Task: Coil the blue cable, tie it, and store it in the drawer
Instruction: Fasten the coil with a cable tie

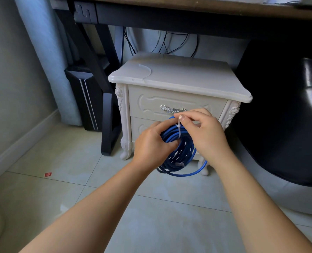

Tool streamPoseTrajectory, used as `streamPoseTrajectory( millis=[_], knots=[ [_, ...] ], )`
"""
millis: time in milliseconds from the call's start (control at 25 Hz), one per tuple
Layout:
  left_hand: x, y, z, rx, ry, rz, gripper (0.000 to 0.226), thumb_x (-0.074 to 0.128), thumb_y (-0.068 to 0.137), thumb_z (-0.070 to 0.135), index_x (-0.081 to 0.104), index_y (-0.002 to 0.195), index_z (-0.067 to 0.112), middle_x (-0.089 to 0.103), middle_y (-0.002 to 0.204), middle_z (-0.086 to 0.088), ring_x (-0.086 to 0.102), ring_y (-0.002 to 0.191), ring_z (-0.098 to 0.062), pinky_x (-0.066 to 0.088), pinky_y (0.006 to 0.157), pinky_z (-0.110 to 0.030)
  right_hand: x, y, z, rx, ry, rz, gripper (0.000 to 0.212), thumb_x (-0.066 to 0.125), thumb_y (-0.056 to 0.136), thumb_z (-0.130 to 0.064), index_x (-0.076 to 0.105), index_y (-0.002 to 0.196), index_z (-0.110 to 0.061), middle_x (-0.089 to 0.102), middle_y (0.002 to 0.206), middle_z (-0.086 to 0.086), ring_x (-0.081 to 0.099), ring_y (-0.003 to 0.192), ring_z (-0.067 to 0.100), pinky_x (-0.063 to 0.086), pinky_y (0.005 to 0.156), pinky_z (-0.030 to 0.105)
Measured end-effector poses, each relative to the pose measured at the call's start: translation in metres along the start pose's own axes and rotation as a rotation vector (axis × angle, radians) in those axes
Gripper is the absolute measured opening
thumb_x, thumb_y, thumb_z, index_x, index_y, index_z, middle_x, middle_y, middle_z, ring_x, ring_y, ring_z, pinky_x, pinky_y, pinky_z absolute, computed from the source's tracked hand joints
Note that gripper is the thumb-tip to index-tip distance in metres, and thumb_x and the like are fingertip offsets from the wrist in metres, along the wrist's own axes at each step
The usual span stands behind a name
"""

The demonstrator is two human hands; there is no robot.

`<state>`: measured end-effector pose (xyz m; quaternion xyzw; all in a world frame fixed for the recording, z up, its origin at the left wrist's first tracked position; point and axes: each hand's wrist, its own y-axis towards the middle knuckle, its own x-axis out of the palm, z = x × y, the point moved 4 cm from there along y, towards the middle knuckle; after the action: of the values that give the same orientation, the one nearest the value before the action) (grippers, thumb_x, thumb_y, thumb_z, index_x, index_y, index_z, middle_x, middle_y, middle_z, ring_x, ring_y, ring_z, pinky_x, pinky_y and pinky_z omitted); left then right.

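The blue cable (183,152) hangs as a coil of several loops in front of the white nightstand. My left hand (151,143) grips the coil's upper left side. A white zip tie (179,130) wraps around the top of the bundle, and my right hand (204,132) pinches its free end between thumb and forefinger. One loose loop sags lower than the rest. The top drawer (149,105) with its silver handle (170,109) is closed, just behind my hands.
The white nightstand (179,77) stands under a dark wooden desk (188,13). A black desk leg (106,114) and a black computer tower (86,99) are to its left, a black chair (288,115) to its right. A small red scrap (48,174) lies on the tiled floor.
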<state>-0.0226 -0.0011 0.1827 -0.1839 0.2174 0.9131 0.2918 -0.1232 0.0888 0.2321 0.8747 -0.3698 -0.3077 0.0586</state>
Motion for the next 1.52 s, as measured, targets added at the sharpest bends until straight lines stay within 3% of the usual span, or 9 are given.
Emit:
streamPoseTrajectory(
  millis=[200,360,520,640,800,1040,1120,1320,1520],
  knots=[
    [0.000,0.002,-0.003,-0.010,-0.072,-0.031,0.060,0.074,0.069,0.034,0.052,0.117,0.062,0.069,0.108,0.021,0.065,0.101,-0.003,0.054,0.089,-0.039,0.001,-0.003,-0.002,-0.088,0.090,0.020,0.015,0.062,0.093,-0.009,0.074,0.092,-0.018,0.068,0.103,-0.010,0.061,0.095,-0.004,0.044,0.081,0.007],
    [-0.005,0.003,-0.003,-0.048,-0.231,-0.079,0.056,0.081,0.075,0.018,0.063,0.123,0.042,0.073,0.102,0.018,0.067,0.093,0.003,0.055,0.087,-0.025,0.005,-0.008,0.002,-0.047,0.258,-0.008,0.018,0.059,0.094,-0.008,0.072,0.090,-0.021,0.071,0.105,-0.010,0.059,0.108,-0.008,0.043,0.086,0.007],
    [-0.010,0.003,-0.002,-0.099,-0.405,-0.064,0.053,0.079,0.076,0.006,0.066,0.120,0.033,0.074,0.101,0.015,0.068,0.092,0.002,0.052,0.082,-0.015,0.006,-0.005,-0.002,-0.091,0.165,0.070,0.017,0.060,0.095,-0.017,0.068,0.108,-0.025,0.063,0.117,-0.014,0.049,0.124,-0.001,0.033,0.096,0.006],
    [-0.016,0.006,-0.012,-0.208,-0.530,0.021,0.056,0.079,0.077,0.004,0.064,0.125,0.030,0.075,0.095,0.009,0.070,0.078,-0.007,0.057,0.075,-0.025,0.005,-0.001,0.017,0.148,0.063,0.051,0.063,0.067,0.088,-0.042,0.033,0.142,-0.045,0.045,0.141,-0.009,0.040,0.134,0.011,0.031,0.105,0.022],
    [-0.028,0.010,-0.022,-0.304,-0.669,0.106,0.067,0.080,0.076,0.007,0.057,0.134,0.034,0.075,0.097,0.001,0.068,0.074,-0.013,0.056,0.074,-0.027,0.028,-0.014,0.046,0.507,0.239,-0.108,0.105,0.076,0.074,-0.054,0.001,0.149,-0.049,0.039,0.147,-0.005,0.045,0.128,0.015,0.036,0.101,0.033],
    [-0.028,0.005,-0.019,-0.372,-0.901,0.004,0.038,0.073,0.083,0.008,0.068,0.118,0.021,0.066,0.085,-0.001,0.063,0.077,-0.015,0.051,0.070,-0.029,0.053,-0.013,0.062,0.727,0.860,-0.110,0.063,0.081,0.070,-0.027,0.057,0.127,-0.022,0.070,0.115,0.011,0.069,0.101,0.034,0.052,0.087,0.061],
    [-0.025,0.003,-0.017,-0.362,-0.936,-0.086,0.024,0.068,0.086,0.007,0.069,0.108,0.016,0.060,0.081,-0.001,0.059,0.078,-0.014,0.050,0.069,-0.028,0.050,-0.013,0.061,0.735,0.907,-0.037,0.039,0.073,0.077,-0.011,0.065,0.115,-0.012,0.072,0.102,0.010,0.069,0.095,0.031,0.053,0.090,0.053],
    [-0.025,0.003,-0.016,-0.394,-0.901,-0.328,0.045,0.071,0.083,0.019,0.057,0.126,0.018,0.064,0.106,-0.002,0.063,0.097,-0.018,0.053,0.079,-0.030,0.039,-0.010,0.062,0.727,0.758,0.103,0.024,0.057,0.075,0.009,0.061,0.086,-0.012,0.056,0.078,0.012,0.056,0.072,0.028,0.047,0.068,0.039],
    [-0.060,0.021,-0.026,-0.255,-0.528,-0.345,0.089,0.078,0.067,0.036,0.036,0.146,0.044,0.047,0.144,0.013,0.047,0.127,0.000,0.039,0.103,-0.033,0.022,0.000,0.038,0.370,0.116,0.027,0.049,0.059,0.070,0.006,0.056,0.107,-0.027,0.062,0.092,0.002,0.062,0.066,0.025,0.050,0.055,0.030]
  ],
)
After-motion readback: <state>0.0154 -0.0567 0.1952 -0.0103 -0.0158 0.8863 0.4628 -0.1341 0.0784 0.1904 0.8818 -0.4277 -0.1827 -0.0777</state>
